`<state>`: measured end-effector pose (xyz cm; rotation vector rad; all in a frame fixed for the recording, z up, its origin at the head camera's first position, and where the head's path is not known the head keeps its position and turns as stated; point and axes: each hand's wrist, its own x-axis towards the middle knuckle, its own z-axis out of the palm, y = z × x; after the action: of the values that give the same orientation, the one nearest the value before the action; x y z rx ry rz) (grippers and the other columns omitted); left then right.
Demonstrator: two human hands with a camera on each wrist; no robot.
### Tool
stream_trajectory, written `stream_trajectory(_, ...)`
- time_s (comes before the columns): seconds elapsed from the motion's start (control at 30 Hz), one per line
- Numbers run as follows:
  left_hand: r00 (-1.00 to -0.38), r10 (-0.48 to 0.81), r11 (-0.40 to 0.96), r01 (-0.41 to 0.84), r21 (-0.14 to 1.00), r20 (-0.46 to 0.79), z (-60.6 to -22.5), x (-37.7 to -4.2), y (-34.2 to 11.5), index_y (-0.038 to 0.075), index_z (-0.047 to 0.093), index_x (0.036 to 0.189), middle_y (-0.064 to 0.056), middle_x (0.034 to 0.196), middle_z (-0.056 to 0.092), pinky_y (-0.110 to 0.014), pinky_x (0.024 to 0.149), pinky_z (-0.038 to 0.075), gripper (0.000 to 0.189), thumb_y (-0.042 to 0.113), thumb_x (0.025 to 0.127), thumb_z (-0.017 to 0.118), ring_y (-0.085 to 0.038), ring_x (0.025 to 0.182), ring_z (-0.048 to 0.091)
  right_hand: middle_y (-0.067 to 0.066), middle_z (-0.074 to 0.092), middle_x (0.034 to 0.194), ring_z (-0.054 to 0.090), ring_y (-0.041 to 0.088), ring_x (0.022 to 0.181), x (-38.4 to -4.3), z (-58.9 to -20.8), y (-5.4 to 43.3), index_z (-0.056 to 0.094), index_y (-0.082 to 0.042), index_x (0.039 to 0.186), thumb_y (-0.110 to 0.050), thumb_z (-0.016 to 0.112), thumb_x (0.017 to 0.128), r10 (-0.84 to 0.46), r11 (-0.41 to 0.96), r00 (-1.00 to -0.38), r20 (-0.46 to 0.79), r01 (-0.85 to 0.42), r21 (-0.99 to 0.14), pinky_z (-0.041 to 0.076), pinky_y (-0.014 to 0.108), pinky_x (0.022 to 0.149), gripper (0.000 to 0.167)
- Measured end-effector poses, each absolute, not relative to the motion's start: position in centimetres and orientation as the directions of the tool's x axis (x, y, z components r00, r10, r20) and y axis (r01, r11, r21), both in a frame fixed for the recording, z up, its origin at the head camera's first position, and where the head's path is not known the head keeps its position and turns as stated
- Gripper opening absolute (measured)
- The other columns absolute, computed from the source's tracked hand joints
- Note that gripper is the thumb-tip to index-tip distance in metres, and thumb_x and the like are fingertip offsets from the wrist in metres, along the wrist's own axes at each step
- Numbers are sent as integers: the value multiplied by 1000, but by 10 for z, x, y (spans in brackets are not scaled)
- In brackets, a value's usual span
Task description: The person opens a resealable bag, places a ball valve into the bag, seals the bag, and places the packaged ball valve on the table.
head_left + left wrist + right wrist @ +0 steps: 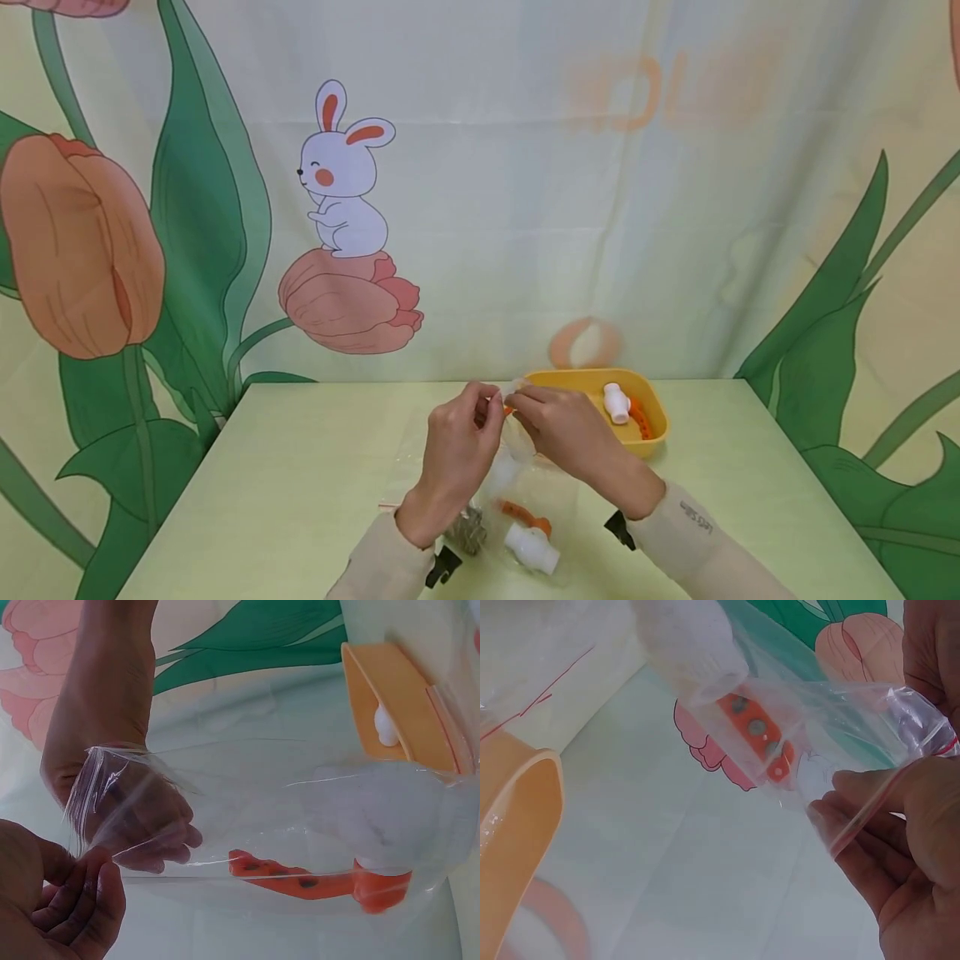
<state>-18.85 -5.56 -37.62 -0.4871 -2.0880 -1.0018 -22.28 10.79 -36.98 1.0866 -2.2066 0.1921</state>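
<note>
In the head view, my left hand (459, 437) and right hand (570, 429) meet above the middle of the table. Both pinch the top of a clear zip bag (247, 780), which hangs from the fingers. A red strip runs along its mouth beside the right fingers in the right wrist view. Inside the bag, low down, is a white plastic ball valve (532, 548) with an orange handle (300, 882). Behind my left wrist, a bundle of small grey pieces (468, 531) shows through clear plastic; their kind cannot be made out.
A yellow bin (658, 412) stands at the table's back edge, right of centre. It holds another white valve (617, 403) with an orange handle. Another clear bag (405, 458) with a red strip lies on the table (247, 500) to the left. A printed curtain (480, 208) hangs behind.
</note>
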Motion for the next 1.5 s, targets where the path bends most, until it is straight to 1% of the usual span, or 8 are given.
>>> stream_trajectory(0.33,-651,-14,588,608,533,759,-376,-191,-58,3,67,88,-1,61,64,-17,51,48,6,4,92,63,-8,51,59,-1,74,91,69,11,72,-216,-357,113,74,-10,97,-10,79,81,-635,581,-362,682,-806,113,56,22,63,16)
stream_trajectory(0.53,-683,-50,554,588,589,729,-375,-191,-60,2,67,89,-3,62,66,-16,52,49,7,5,93,62,-8,51,61,3,75,93,73,15,80,-207,-349,117,74,-9,96,-12,78,81,-560,575,-314,766,-813,87,59,26,67,17)
stream_trajectory(0.6,-691,-66,547,578,605,720,-374,-191,-61,2,67,89,-3,62,67,-17,53,49,7,5,93,62,-8,52,61,4,75,93,73,17,82,-203,-348,118,75,-8,96,-18,73,88,-527,571,-300,795,-818,70,59,28,68,13)
stream_trajectory(0.67,-693,-79,544,572,614,716,-372,-191,-62,3,66,89,-2,61,66,-18,53,49,7,5,93,62,-8,52,61,4,76,92,73,18,83,-199,-348,120,75,-8,95,-22,71,90,-495,577,-297,817,-815,53,60,29,68,16)
stream_trajectory(0.93,-690,-162,500,559,661,705,-369,-197,-68,6,64,85,-2,60,66,-21,52,50,7,5,91,61,-8,50,61,5,75,89,73,19,80,-184,-354,123,75,-8,93,-27,72,89,-391,604,-347,853,-796,-47,60,33,69,20)
stream_trajectory(1.2,-714,-201,454,539,710,671,-365,-200,-68,5,63,87,-3,61,68,-22,50,49,7,8,93,60,-6,49,61,-2,71,70,65,11,57,-178,-373,118,70,-13,80,-36,71,88,-272,632,-334,903,-769,-94,48,22,48,24)
stream_trajectory(1.37,-707,-221,446,539,714,672,-364,-200,-68,5,63,86,-4,61,68,-23,51,50,9,8,93,60,-8,50,62,-4,69,67,60,7,53,-176,-383,111,69,-16,78,-43,72,86,-248,681,-410,878,-718,-143,46,20,48,28)
stream_trajectory(1.5,-708,-235,429,539,725,666,-364,-199,-67,4,63,87,-4,62,68,-23,52,51,8,8,93,60,-8,52,63,-4,70,68,60,5,54,-176,-387,106,70,-17,79,-41,76,82,-250,719,-476,843,-675,-168,45,21,48,25)
